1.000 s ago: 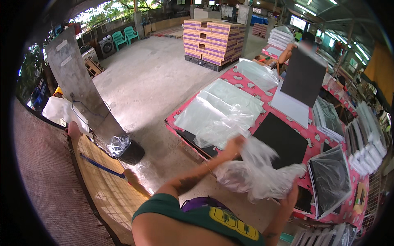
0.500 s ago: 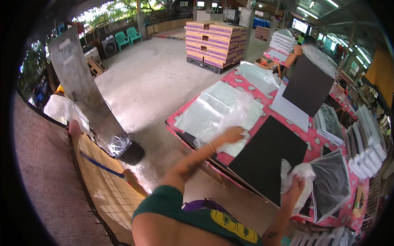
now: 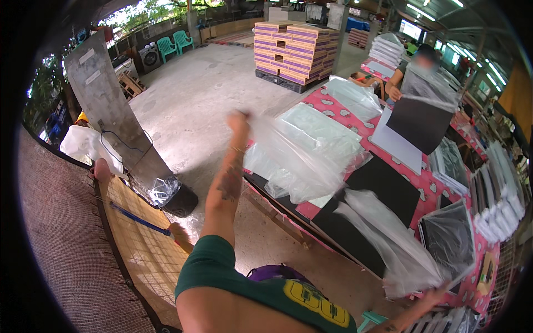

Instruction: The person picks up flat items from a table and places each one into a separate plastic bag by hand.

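Observation:
My left hand (image 3: 239, 119) is closed, raised beyond the table's left edge, pulling out a clear plastic sheet or bag (image 3: 300, 161). Low at the right, my right hand (image 3: 436, 297) is blurred but appears closed on more clear plastic (image 3: 388, 238), which trails across a black board (image 3: 388, 177). Whether both lengths of plastic are one piece I cannot tell. Beneath the left length lies a pile of pale clear plastic (image 3: 322, 125). Beside the right length rests a dark board in clear plastic (image 3: 448, 238).
Across the table (image 3: 319, 100), a person (image 3: 393, 89) holds a black board (image 3: 419, 123) partly covered by plastic, above a white board (image 3: 395, 147). Wrapped bundles (image 3: 497, 191) line the right side. A stack of boxes (image 3: 294, 53), a pillar (image 3: 114, 116) and a black bin (image 3: 182, 201) stand on the floor.
My left hand has swung up and left, drawing the plastic out. My right hand has moved down and right, and its crumpled plastic is now spread long. Opposite, the person's plastic covers the board differently.

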Tool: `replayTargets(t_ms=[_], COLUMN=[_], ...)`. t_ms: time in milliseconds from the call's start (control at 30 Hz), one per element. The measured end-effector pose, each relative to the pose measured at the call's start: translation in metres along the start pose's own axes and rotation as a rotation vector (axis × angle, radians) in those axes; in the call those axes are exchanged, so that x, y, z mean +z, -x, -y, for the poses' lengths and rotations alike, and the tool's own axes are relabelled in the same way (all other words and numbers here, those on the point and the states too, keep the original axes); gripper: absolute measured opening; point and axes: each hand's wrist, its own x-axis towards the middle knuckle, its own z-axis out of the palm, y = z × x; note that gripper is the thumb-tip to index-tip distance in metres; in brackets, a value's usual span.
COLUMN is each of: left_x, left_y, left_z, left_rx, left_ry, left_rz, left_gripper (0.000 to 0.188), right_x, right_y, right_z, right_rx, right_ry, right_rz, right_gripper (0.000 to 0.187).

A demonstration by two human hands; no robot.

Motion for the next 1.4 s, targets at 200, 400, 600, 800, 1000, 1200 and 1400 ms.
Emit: replayTargets(t_ms=[200, 400, 600, 800, 1000, 1200, 1400], left_x=[0.087, 0.12, 0.087, 0.068, 0.001, 0.057, 0.065], left_y=[0.126, 0.317, 0.393, 0.339, 0.255, 0.346, 0.359], left_z=[-0.159, -0.047, -0.05, -0.092, -0.036, -0.136, -0.184], left_rx=[1.09, 0.222, 0.149, -0.819, -0.847, 0.649, 0.336], left_ry=[-0.298, -0.224, 0.055, 0.506, 0.558, -0.038, -0.109], left_rz=[-0.516, 1.289, 1.221, 1.076, 1.135, 1.631, 1.932], left_gripper=[0.026, 0.04, 0.011, 0.016, 0.034, 0.077, 0.03], right_x=[-0.002, 0.191, 0.213, 0.178, 0.139, 0.144, 0.137], right_y=[-0.024, 0.073, 0.092, 0.106, 0.059, 0.036, 0.029], right_z=[0.072, 0.183, 0.228, 0.224, 0.209, 0.281, 0.197], right_rx=[0.059, 0.485, 0.72, 0.676, 0.728, -0.158, -0.346], right_ry=[-0.336, -0.855, -1.316, -1.28, -1.617, -0.492, 0.865], right_rz=[-0.149, 0.353, 0.412, 0.784, 0.78, 1.47, 0.991], right_gripper=[0.042, 0.021, 0.01, 0.06, 0.059, 0.017, 0.026])
